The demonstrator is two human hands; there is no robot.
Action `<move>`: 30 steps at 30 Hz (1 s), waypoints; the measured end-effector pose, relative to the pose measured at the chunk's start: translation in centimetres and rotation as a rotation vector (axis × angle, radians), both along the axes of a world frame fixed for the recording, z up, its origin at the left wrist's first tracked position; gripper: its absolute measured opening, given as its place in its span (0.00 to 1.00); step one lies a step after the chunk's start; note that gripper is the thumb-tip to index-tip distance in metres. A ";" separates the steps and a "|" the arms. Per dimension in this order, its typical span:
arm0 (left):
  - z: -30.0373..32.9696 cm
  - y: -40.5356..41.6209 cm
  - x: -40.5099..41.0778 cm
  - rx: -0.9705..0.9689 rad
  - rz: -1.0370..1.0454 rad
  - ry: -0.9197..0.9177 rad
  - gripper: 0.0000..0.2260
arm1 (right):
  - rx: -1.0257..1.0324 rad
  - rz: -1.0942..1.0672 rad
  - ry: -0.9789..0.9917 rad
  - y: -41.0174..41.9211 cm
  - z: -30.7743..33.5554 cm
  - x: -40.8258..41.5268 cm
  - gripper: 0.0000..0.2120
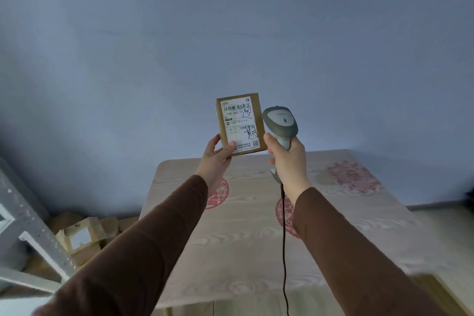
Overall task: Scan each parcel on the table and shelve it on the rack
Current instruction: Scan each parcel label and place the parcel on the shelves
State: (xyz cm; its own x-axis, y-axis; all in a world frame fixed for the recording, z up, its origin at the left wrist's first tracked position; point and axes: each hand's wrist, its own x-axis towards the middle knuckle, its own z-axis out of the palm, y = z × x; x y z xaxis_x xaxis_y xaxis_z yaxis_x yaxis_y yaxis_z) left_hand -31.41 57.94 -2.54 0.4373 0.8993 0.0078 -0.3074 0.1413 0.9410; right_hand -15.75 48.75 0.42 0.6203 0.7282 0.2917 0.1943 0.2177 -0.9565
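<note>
Above the worktop's [256, 251] far edge, the left hand [216, 155] holds a parcel [241, 126] upright, with the scanner [280, 123] in the right hand [288, 159] just right of it. Left of the worktop stand the rack [28, 233] and, near it, a heap of boxes [84, 236].

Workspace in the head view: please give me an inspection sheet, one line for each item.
Surface: table under a wood-grain cover with red prints.
Job's things: parcel held up, label toward camera; scanner beside its right edge.
Clutter: torn cardboard on the floor, left of the table.
Grippers: left hand pinches the parcel's lower corner; right hand grips the scanner handle.
Cables: black cord hangs from the scanner.
Surroundings: blue wall; grey rack at left.
</note>
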 end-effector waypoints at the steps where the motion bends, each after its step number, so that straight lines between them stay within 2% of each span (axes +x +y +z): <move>1: 0.3 -0.7 1.0 0.013 -0.002 0.001 0.29 | 0.007 0.000 -0.030 -1.2 0.8 0.5 0.05; 5: 1.2 -3.2 5.2 0.026 -0.008 -0.015 0.31 | -0.022 0.024 -0.153 -5.5 3.1 2.8 0.10; 14: 2.2 -8.7 13.2 0.123 -0.040 0.017 0.33 | -0.045 0.039 -0.164 -11.8 4.5 8.5 0.14; 30: 2.7 -13.2 17.8 0.147 0.015 0.050 0.32 | 0.012 0.108 -0.124 -15.7 4.5 13.4 0.16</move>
State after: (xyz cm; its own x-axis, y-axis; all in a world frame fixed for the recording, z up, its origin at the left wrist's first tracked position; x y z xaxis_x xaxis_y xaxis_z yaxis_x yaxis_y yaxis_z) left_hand -13.66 44.72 0.11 0.4268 0.8966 0.1180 -0.2608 -0.0029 0.9654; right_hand -2.30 33.02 4.89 0.4971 0.7850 0.3697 0.2850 0.2547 -0.9241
